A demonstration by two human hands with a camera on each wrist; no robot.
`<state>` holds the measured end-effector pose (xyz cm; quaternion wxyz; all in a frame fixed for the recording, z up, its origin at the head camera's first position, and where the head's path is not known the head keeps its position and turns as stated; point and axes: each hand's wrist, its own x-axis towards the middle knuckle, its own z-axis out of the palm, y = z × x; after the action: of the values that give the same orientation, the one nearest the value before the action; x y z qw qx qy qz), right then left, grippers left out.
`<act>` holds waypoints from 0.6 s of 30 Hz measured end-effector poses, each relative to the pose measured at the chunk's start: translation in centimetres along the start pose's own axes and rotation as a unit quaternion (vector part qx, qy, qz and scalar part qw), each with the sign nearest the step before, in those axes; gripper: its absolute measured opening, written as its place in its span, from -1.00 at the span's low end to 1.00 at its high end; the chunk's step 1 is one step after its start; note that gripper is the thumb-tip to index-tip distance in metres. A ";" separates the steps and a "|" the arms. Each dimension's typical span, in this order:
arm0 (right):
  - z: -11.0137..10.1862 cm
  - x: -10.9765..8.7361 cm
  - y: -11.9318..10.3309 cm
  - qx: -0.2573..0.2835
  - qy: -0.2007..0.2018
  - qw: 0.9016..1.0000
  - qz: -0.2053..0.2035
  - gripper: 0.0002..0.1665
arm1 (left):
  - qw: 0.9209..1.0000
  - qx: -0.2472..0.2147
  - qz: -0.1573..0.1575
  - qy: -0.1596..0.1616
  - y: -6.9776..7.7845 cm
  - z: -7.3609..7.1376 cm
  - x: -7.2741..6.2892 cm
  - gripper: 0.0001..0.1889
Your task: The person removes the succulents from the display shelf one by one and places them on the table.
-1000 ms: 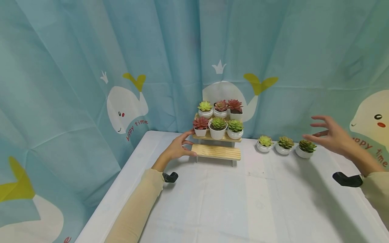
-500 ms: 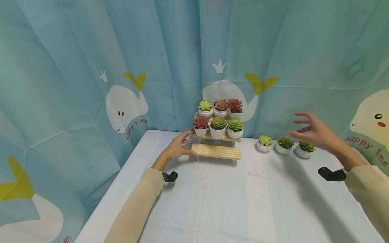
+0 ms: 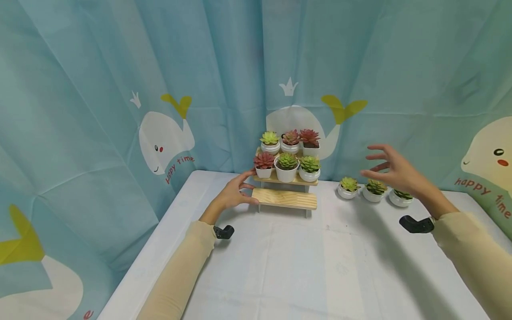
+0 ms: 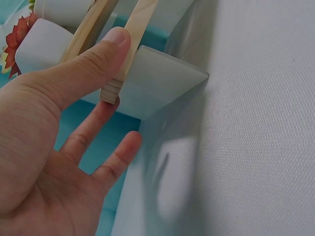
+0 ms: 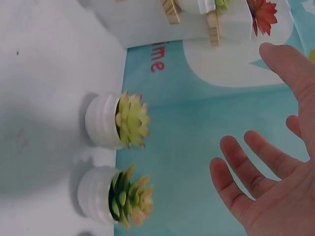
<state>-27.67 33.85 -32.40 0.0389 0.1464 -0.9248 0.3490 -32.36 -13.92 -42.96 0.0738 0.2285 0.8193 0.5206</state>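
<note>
A tiered wooden plant stand (image 3: pixel 284 199) stands at the back of the table, its lowest board bare. At the stand's left end, my left hand (image 3: pixel 232 194) pinches that board, thumb on its top and a fingertip at its end in the left wrist view. Potted succulents fill the upper two tiers, among them a red one (image 3: pixel 264 165) by my left fingers. My right hand (image 3: pixel 394 171) is raised with fingers spread and holds nothing. It overlaps the right part of a row of three white-potted succulents, left (image 3: pixel 348 188), middle (image 3: pixel 374 191) and right (image 3: pixel 401 198).
A white cloth covers the table (image 3: pixel 296 262). Behind it hangs a blue curtain (image 3: pixel 224 66) printed with whales, close to the stand and the row of pots. Each wrist carries a black camera, the right one (image 3: pixel 416 224) held over the table.
My right hand has moved left, from beyond the rightmost pot to over the row's right part, fingers still spread. My left hand and the stand have stayed in place.
</note>
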 end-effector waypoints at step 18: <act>3.9 1.9 -1.8 0.044 -0.001 0.999 -0.020 -0.02 | 1.000 -0.002 0.001 0.000 -0.2 0.0 0.1 0.02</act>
<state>-28.78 29.50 -33.88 0.0388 0.1669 -0.9053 0.3887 -32.52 -13.94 -43.08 0.0740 0.2288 0.8179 0.5227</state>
